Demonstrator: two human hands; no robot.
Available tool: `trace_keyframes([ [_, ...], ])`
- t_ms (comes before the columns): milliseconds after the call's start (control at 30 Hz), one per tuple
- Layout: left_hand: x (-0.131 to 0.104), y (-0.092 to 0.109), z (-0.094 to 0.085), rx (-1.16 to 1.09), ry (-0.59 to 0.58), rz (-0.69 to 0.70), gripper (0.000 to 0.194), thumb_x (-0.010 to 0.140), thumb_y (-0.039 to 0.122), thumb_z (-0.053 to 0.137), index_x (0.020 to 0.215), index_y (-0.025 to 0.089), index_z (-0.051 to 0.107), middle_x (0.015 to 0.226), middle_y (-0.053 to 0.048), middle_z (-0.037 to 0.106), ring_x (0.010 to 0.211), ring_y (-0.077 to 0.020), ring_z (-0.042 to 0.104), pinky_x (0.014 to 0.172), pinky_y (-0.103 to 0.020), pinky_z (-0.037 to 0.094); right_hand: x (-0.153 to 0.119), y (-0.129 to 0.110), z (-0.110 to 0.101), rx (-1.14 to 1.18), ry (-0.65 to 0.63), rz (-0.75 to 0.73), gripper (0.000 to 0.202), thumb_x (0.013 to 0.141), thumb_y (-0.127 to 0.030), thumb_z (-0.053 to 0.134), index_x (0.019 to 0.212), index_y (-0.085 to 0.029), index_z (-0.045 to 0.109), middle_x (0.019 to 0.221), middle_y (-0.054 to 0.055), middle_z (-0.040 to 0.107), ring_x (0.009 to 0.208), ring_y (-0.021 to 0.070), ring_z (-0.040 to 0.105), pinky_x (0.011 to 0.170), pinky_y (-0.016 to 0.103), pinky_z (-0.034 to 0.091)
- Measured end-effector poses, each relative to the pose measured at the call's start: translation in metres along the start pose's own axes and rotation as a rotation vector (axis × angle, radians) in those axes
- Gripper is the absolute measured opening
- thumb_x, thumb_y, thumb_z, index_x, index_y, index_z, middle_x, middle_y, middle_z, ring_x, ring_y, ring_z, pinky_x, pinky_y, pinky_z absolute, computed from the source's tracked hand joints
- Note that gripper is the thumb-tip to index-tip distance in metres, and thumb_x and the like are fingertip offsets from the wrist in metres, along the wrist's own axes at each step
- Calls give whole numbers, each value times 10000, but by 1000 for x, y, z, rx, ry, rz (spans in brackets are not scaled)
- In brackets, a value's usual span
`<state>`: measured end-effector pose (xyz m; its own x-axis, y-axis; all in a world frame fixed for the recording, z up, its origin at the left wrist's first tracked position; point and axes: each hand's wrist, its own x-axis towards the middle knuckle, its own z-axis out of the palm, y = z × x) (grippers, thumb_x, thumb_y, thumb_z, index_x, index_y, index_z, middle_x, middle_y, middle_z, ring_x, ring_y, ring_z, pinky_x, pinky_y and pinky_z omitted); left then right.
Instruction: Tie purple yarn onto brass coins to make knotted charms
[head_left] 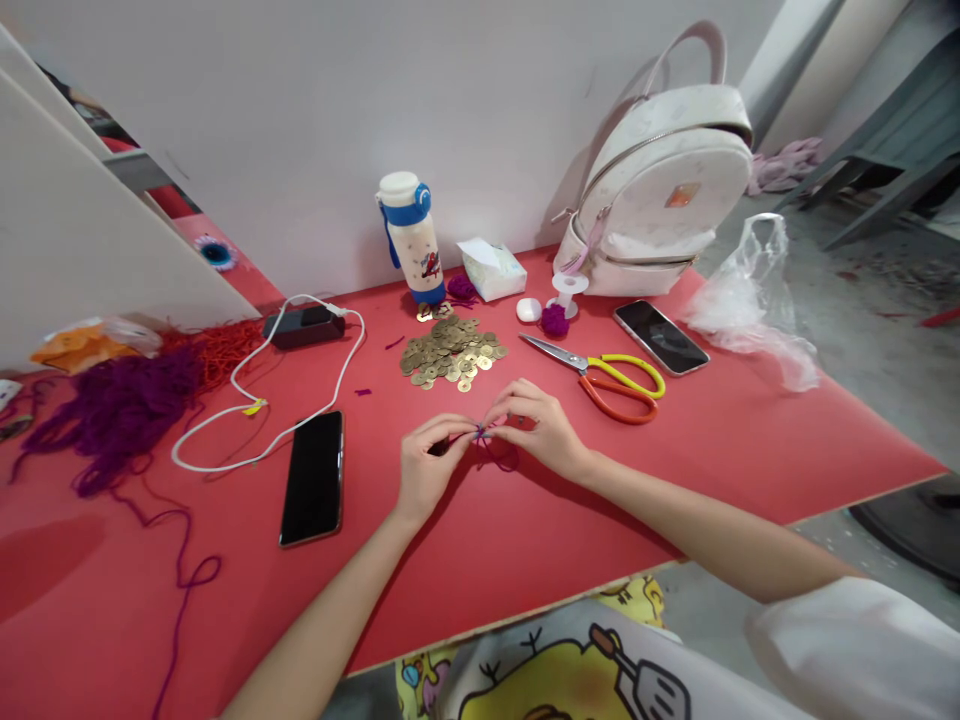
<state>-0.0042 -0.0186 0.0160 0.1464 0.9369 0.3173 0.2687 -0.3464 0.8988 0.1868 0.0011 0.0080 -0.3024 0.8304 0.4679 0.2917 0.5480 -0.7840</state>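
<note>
Near the middle of the red table, my left hand (435,462) and my right hand (541,432) meet fingertip to fingertip. Both pinch a thin purple yarn (499,462), which hangs in a small loop below the fingers. Something dark shows inside my left hand's curled fingers, too small to name. Just beyond the hands lies a pile of brass-coloured coins with holes (450,350). Scissors (600,376) with one yellow and one orange handle rest open to the right of the coins.
Purple yarn (124,405), a white cable (236,466) and a black phone (313,478) lie left. Behind stand a bottle (412,240), a tissue pack (495,272) and a white backpack (660,200). Another phone (661,338) and a plastic bag (765,300) are right.
</note>
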Motion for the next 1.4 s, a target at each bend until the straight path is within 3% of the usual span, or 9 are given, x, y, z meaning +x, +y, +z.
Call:
trace_keyframes([
  [267,10,-3,-8,-71,-164,-97,91,768,191,699,703,194,763,771,-65,753,720,-186,698,695,-270,544,6,2,-4,186,-164,186,103,808,-263,744,746,-189,707,783,21,612,735,148,564,683,290,482],
  [500,11,-9,-7,-108,-101,-150,76,755,231,713,738,189,773,797,-67,760,702,-179,700,632,-247,543,5,4,0,494,-196,432,276,812,-434,696,831,-174,608,780,-9,539,552,85,525,412,196,423],
  [600,10,-12,-7,-125,-56,-175,78,745,242,720,749,186,774,812,-67,763,727,-186,711,672,-258,564,4,4,1,459,-158,417,242,868,-420,629,867,-184,575,809,2,550,616,98,537,441,192,425],
  [767,10,-14,-7,-138,-41,-199,91,745,258,722,755,185,775,822,-70,765,755,-198,719,698,-277,581,4,0,1,314,-113,296,151,896,-338,613,933,-193,616,861,18,582,754,121,580,670,258,510],
  [900,10,-14,-7,-130,-60,-180,88,756,252,715,762,187,774,831,-71,766,764,-200,720,706,-282,582,3,-4,1,417,-214,389,230,871,-396,646,937,-183,590,726,-10,589,562,100,561,485,216,454],
  [1033,10,-12,-7,-85,-60,-160,86,758,247,707,751,189,771,826,-69,768,762,-198,719,713,-279,575,5,-4,-2,608,-369,509,330,869,-492,627,894,-167,577,656,-1,617,540,113,590,453,200,412],
  [1233,9,-8,-5,-37,-65,-158,92,768,246,700,754,189,771,826,-75,769,769,-203,717,725,-287,568,11,-1,-13,870,-520,564,448,808,-586,662,771,-144,600,514,-79,404,438,49,290,448,210,258],
  [1300,8,-7,-4,-14,-50,-163,75,754,228,709,744,191,773,813,-72,767,765,-204,717,736,-293,568,12,0,-17,933,-502,558,453,802,-601,659,757,-159,567,514,-77,397,440,54,272,452,220,228],
  [1400,8,-6,-3,13,-2,-178,54,726,216,726,722,191,774,788,-69,765,761,-213,716,750,-312,571,15,1,-22,940,-348,519,469,786,-632,644,713,-201,474,517,-68,390,442,74,287,449,230,242],
])
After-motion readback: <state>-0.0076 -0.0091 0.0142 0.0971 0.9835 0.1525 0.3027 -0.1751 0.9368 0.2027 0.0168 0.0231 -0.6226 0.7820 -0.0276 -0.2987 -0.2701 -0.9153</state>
